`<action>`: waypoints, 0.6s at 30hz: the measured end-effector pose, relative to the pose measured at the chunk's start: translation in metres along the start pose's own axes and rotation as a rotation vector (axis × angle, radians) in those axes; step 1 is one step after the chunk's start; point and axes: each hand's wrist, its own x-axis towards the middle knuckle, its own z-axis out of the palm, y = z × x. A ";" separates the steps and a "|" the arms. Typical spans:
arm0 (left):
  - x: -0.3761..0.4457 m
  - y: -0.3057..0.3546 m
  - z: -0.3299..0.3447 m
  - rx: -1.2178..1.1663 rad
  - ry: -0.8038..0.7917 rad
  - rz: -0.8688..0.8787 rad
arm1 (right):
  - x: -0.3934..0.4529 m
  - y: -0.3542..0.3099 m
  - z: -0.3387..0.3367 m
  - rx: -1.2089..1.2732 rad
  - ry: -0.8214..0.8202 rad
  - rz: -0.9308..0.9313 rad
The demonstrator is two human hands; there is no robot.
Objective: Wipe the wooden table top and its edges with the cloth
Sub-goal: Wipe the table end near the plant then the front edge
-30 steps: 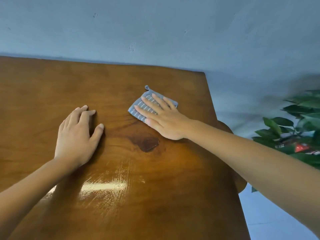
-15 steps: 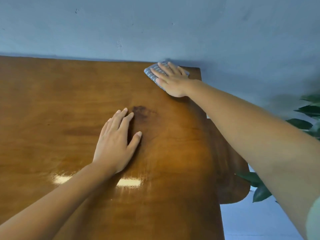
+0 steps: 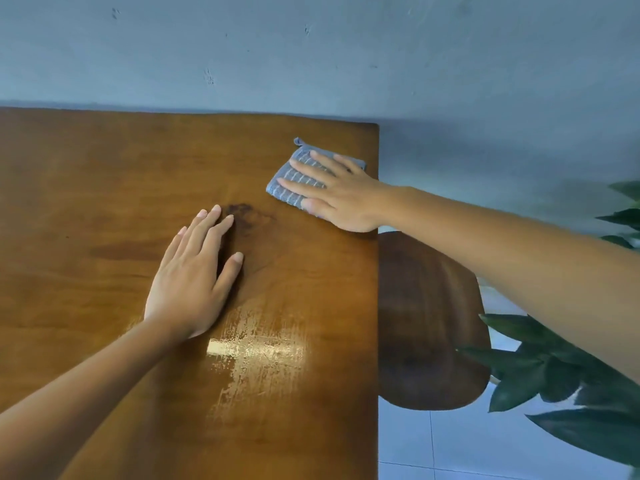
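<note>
While the head camera looked down, the right hand point(image 3: 341, 195) lay flat, fingers spread, pressing a folded grey-blue striped cloth point(image 3: 298, 174) onto the glossy brown wooden table top point(image 3: 104, 202), near its far right corner. Cloth not gripped, only pinned under the open palm. Left hand point(image 3: 197, 271) rested open and flat mid-table, holding nothing, fingertips touching a dark knot stain point(image 3: 244, 216). Right of the table: dark rounded wooden seat point(image 3: 426, 323), green leafy plant point(image 3: 554, 375), grey-blue wall point(image 3: 311, 53) beyond.
</note>
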 end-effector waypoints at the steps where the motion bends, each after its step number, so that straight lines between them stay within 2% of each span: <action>1: 0.000 0.000 0.000 -0.001 0.000 -0.002 | 0.004 0.011 -0.004 -0.006 -0.003 0.015; 6: 0.000 0.000 0.002 0.008 0.009 0.000 | 0.020 0.067 -0.024 -0.022 0.010 0.182; 9: 0.000 -0.001 0.002 0.007 0.014 -0.002 | 0.019 0.076 -0.025 0.008 0.042 0.245; 14: 0.001 0.000 0.002 0.001 0.020 0.003 | 0.006 0.051 -0.010 0.153 0.089 0.362; 18: 0.002 0.003 0.002 -0.006 0.020 -0.013 | -0.029 0.006 0.007 0.132 0.076 0.299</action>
